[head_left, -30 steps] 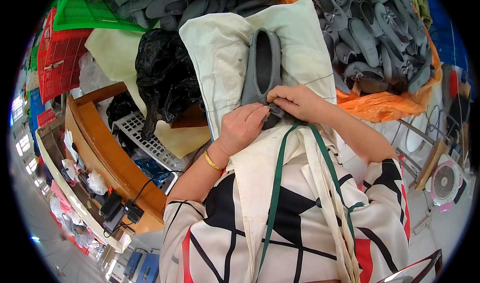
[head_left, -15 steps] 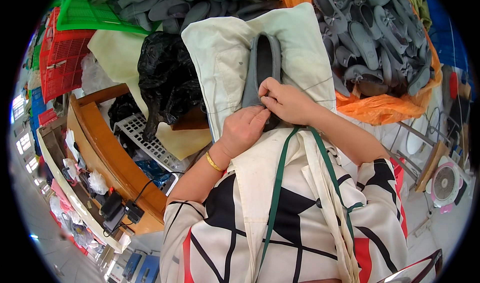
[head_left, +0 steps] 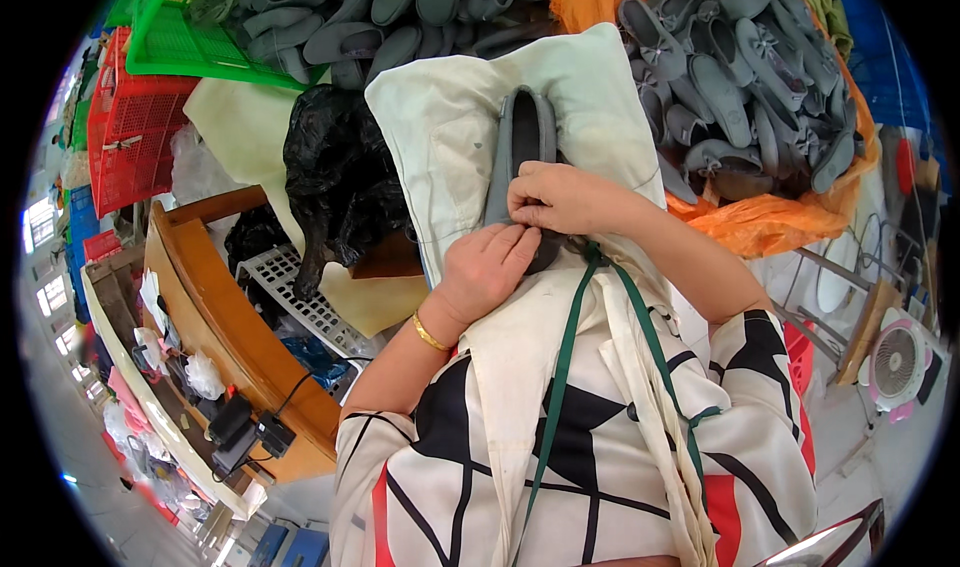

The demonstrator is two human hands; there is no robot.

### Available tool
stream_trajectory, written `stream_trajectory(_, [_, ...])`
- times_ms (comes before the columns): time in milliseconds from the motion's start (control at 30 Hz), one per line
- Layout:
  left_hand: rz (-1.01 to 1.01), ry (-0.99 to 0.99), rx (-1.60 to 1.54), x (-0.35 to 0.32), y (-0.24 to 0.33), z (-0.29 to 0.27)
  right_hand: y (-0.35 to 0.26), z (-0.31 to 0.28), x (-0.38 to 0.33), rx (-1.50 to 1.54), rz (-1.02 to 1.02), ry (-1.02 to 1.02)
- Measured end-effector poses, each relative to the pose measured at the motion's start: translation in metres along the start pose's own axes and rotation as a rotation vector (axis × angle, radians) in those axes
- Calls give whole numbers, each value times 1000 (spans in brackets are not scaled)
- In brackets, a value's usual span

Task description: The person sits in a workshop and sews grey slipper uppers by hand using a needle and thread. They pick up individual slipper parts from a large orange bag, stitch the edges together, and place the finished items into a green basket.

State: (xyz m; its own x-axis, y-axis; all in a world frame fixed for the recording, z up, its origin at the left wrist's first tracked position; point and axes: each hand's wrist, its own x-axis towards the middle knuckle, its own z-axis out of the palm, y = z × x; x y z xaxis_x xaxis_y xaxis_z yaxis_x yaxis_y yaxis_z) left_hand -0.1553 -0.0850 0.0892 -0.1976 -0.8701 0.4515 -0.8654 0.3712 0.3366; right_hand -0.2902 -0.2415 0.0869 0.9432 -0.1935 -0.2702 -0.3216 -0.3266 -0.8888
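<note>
A grey slip-on shoe (head_left: 497, 179) lies on a white cushion (head_left: 435, 147) in front of my body, its dark opening facing up and its near end partly hidden by my hands. My left hand (head_left: 487, 270) is closed over the near left part of the shoe, fingers bent against it. Just right of it, my right hand (head_left: 570, 200) has its fingers pinched together close above the shoe; what lies between the fingertips is too small to make out. A thin dark thread (head_left: 447, 235) runs across the cushion left of my left hand.
Many grey shoes fill an orange bag (head_left: 770, 222) at the far right and a green basket (head_left: 150, 52) at the far left. A black plastic bag (head_left: 345, 167) sits left of the cushion, beside a wooden drawer frame (head_left: 215, 317). A small fan (head_left: 895, 362) stands at the right.
My right hand has shifted slightly left and down, closer to my left hand. The thread that stretched right from it shows less. The whole view has shifted a little.
</note>
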Motion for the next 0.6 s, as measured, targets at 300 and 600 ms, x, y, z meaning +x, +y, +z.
stream_trajectory(300, [-245, -1, -217, 1, -10, 1, 46, 29, 12, 1376, -2, 238])
stream_trajectory(600, [-349, -97, -341, 11, -11, -6, 20, -81, -44, 1213, -107, 634])
